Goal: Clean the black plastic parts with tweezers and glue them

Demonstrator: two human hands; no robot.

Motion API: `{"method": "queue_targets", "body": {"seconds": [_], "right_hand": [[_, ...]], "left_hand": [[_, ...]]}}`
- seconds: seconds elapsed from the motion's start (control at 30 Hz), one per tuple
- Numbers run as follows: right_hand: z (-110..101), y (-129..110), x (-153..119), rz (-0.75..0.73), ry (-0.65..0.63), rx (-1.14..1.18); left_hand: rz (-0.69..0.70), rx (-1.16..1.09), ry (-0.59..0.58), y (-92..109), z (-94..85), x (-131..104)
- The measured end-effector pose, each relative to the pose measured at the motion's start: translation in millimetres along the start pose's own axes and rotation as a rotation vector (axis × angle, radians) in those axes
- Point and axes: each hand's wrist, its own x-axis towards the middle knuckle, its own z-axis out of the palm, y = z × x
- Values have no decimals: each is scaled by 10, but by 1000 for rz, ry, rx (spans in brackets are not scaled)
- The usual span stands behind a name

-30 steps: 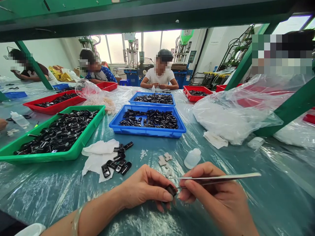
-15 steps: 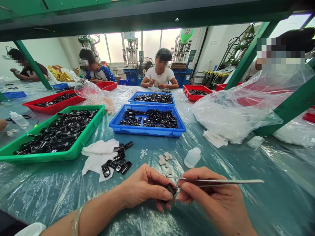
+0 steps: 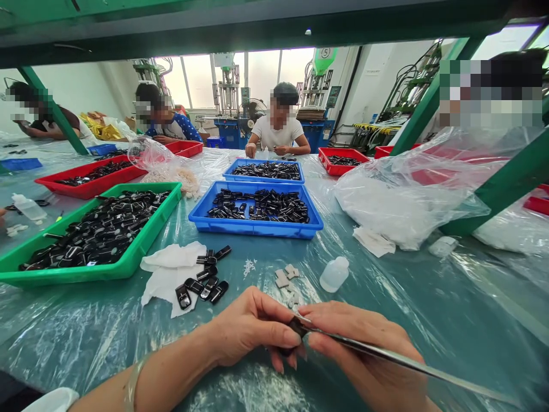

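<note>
Low at the centre, my left hand (image 3: 257, 329) is closed around a small glossy black plastic part (image 3: 297, 327), pinched between thumb and fingers. My right hand (image 3: 369, 346) grips metal tweezers (image 3: 386, 355), their tips at the black part and their back end pointing down to the right. Just beyond my fingers lie several small pale grey pads (image 3: 285, 277) and a translucent squeeze bottle (image 3: 334, 274). Several black parts (image 3: 208, 283) rest on and beside a white cloth (image 3: 171, 272) to the left. Tiny white bits (image 3: 249, 266) are scattered between cloth and pads.
A green tray (image 3: 160, 220) and a blue tray (image 3: 257, 230) full of black parts stand ahead, with red trays (image 3: 47, 186) behind. A large clear plastic bag (image 3: 398, 200) lies at right by a green frame post (image 3: 506, 177). Co-workers sit around the plastic-covered table.
The tweezers have swung from nearly level to slanting down toward the right, and my right hand has flattened along them. My left hand stays in place with the black part.
</note>
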Motion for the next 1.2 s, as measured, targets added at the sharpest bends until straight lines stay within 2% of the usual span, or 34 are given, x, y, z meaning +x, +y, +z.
{"method": "queue_targets", "body": {"seconds": [0.33, 0.57, 0.63, 0.7, 0.8, 0.87, 1.07, 1.2], "right_hand": [[-59, 0, -39, -45, -62, 4], [-58, -24, 56, -43, -24, -1], [-62, -9, 51, 6, -23, -32], [-60, 15, 18, 164, -53, -1], [-46, 47, -42, 567, -151, 193], [-37, 55, -56, 785, -197, 315], [-64, 36, 17, 1091, -210, 467], [-72, 68, 7, 1218, -162, 500]], "left_hand": [[-2, -39, 4, 5, 17, -12], [-3, -35, 26, 4, 23, -7], [-3, -43, 28, 8, 25, -6], [-4, -52, 32, 10, 26, -5], [1, -55, 26, 8, 25, -5], [4, -51, 16, 4, 23, -4], [-8, -40, 35, 16, 22, -12], [1, -17, 57, 34, 16, -20]]}}
